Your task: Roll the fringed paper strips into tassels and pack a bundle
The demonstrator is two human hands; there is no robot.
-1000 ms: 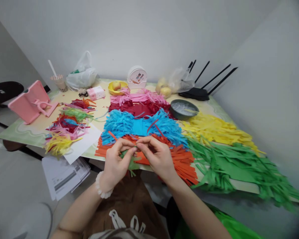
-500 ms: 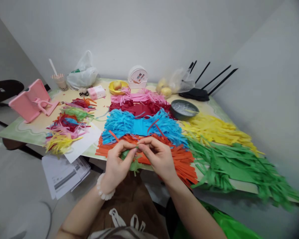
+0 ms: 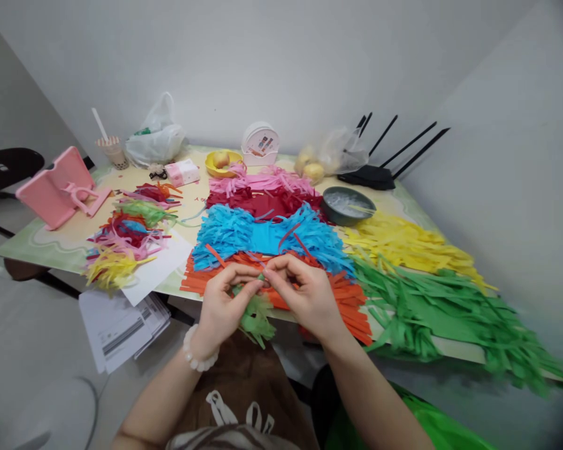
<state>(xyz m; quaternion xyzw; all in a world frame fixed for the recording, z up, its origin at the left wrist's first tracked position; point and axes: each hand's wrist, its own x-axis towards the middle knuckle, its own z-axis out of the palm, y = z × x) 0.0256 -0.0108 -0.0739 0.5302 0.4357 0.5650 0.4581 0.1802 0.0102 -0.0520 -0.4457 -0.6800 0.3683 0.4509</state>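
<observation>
A light green fringed paper tassel (image 3: 257,320) hangs below my fingers, at the table's front edge. My left hand (image 3: 229,301) is closed, pinching the tassel's upper end between thumb and fingers. My right hand (image 3: 304,297) pinches at the same end, its fingertips meeting the left ones. A thin lilac strip (image 3: 255,257) shows just above the fingertips; whether it is held I cannot tell. Beneath and behind the hands lie orange fringed paper (image 3: 342,306) and blue fringed paper (image 3: 263,237).
Dark red (image 3: 263,205), pink, yellow (image 3: 413,247) and green fringed paper (image 3: 450,312) cover much of the table. Mixed paper tassels (image 3: 131,231) lie at left near a pink stand (image 3: 59,187). A dark bowl (image 3: 347,215), router (image 3: 368,177) and drink cup (image 3: 114,155) stand farther back.
More of the green tassel shows, hanging lower and fuller below my left hand. My fingertips stay together, with the right hand shifted slightly to the right.
</observation>
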